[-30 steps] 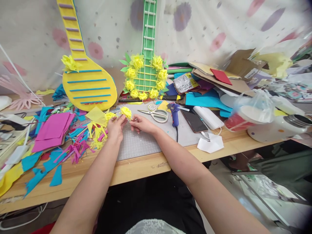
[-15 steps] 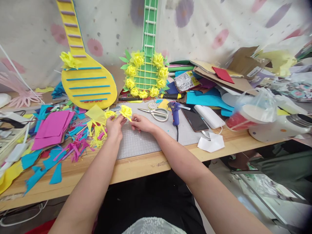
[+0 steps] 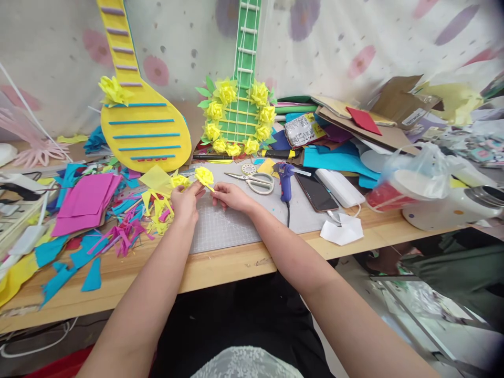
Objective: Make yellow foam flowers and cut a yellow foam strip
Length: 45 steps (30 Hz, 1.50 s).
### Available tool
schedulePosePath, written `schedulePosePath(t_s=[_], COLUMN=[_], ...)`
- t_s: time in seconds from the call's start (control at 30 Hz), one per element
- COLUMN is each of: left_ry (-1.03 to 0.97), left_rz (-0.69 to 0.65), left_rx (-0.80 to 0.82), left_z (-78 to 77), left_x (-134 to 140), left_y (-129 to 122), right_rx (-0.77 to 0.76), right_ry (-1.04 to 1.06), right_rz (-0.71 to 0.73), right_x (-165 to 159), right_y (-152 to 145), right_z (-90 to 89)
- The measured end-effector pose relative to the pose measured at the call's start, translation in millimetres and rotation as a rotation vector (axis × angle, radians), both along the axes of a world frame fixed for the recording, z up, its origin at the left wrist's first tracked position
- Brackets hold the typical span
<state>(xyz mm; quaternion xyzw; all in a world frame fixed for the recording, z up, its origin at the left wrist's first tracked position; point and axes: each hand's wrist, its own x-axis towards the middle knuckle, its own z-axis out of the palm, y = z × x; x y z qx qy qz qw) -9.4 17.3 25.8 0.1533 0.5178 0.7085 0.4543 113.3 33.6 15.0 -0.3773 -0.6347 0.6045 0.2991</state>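
Flower-printed sheeting [image 3: 173, 31] hangs behind a wooden table [image 3: 232, 268] with a gray mat [image 3: 224, 231]. Behind it, a silver packet [image 3: 300, 131] bears unreadable print. Left hand [image 3: 185, 202] and right hand [image 3: 233, 197], close together, pinch a yellow flower [image 3: 204, 176] between them; one white label [image 3: 414, 117] is illegible.

It's bright yellow on the flower [image 3: 204, 176], a pale grid on the grey mat [image 3: 220, 233], and pink and purple blots across the white backdrop [image 3: 173, 31]!
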Motion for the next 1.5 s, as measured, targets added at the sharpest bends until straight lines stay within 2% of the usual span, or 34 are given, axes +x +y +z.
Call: schedulePosePath(t_s=[0.13, 0.5, 0.7, 0.97, 1.1, 1.27, 1.5], left_ry=[0.025, -0.001, -0.026, 0.115, 0.181, 0.1, 0.003], left_rz=[-0.022, 0.031, -0.001, -0.036, -0.022, 0.002, -0.047], left_rx=[0.003, -0.032, -0.043, 0.073, 0.061, 0.028, 0.003], left_z=[0.4, 2.0, 2.4, -1.9, -2.5, 0.9, -1.7], left_x=[0.6, -0.7, 0.3, 4.6, 4.8, 6.7, 4.6], left_y=[-0.5, 2.1, -0.1, -2.2, -2.4, -2.7, -0.8], right_rx=[-0.016, -0.04, -0.038, -0.004, -0.009, -0.036, -0.057], right_ry=[0.015, -0.014, -0.026, -0.048, -0.03, -0.01, 0.005], right_rz=[-0.001, 0.064, 0.043, 0.031, 0.056, 0.067, 0.079], right_x=[1.0, 1.4, 3.0, 3.7, 3.0, 0.9, -0.8], right_y=[2.1, -3.6, -2.2, 0.0, -0.7, -2.5, -1.4], right_z=[-1.4, 6.1, 6.3, 2.9, 3.0, 4.9, 5.3])
